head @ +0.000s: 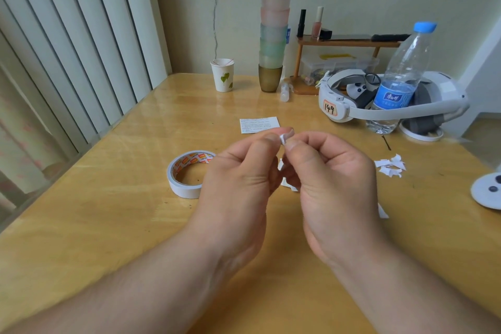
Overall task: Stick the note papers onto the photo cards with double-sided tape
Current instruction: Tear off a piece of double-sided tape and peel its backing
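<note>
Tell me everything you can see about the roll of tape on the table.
The roll of tape is a white ring, seemingly paper-backed, with an open centre showing the table. Its inner core is printed with orange and red labels. It lies flat on the wooden table, just left of the left hand, whose knuckles hide its right edge. Whether they touch cannot be told. No loose end shows.

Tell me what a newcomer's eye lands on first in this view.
First, the left hand and right hand, raised mid-frame over the wooden table, pinching a small white tape piece between their fingertips. Next, the tape roll lying just left of them, and the tall stack of pastel cups at the table's far edge.
</note>
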A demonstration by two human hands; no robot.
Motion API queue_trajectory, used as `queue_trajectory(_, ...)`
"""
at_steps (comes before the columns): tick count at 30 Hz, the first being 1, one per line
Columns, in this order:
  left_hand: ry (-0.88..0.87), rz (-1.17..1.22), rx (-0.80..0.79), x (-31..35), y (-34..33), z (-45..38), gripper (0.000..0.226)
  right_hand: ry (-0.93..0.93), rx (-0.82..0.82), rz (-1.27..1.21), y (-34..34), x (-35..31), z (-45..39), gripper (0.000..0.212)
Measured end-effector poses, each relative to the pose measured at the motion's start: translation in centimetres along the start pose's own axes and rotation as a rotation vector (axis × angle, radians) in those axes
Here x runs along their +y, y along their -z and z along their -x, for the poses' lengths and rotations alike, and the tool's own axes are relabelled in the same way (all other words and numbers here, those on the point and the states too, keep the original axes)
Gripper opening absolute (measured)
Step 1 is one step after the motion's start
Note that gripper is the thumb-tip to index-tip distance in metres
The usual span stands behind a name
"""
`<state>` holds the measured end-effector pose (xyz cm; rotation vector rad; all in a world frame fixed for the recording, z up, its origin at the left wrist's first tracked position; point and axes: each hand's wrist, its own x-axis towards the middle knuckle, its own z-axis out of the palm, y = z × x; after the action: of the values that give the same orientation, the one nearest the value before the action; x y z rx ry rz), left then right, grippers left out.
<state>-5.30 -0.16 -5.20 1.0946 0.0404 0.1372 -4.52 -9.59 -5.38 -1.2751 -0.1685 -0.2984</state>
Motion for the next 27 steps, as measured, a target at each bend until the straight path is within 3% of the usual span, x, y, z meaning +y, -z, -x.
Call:
queue_trajectory(4,-0.164,-0.173,-0.034,0.3,0.7,-0.3,0.023,-0.189,-0.052,-0.086,0.4,-0.7,-0.3,0.019)
queue_trajectory(9,-0.311,-0.314,-0.103,0.7,0.9,-0.1,0.037,-0.283,-0.115,-0.147,1.0,-1.1,-0.7,0.018)
queue_trajectory(11,-0.330,-0.326,-0.121,0.7,0.9,-0.1,0.038,-0.308,-0.122,-0.147,1.1,-1.1,-0.8,0.027)
queue_trajectory(20,-0.284,-0.291,-0.085,0.2,1.4,-1.0,0.026,-0.328,-0.178,-0.171,1.4,-1.2,-1.0,0.002)
queue_trajectory(23,-0.293,-0.314,-0.104,0.4,1.4,-0.9,0.027,-0.368,-0.166,-0.177,1.6,-1.3,-1.2,0.024)
queue_trajectory(27,-0.358,-0.402,-0.141,0.7,1.5,-0.8,0.031,-0.427,-0.151,-0.179,1.6,-1.5,-1.4,0.034)
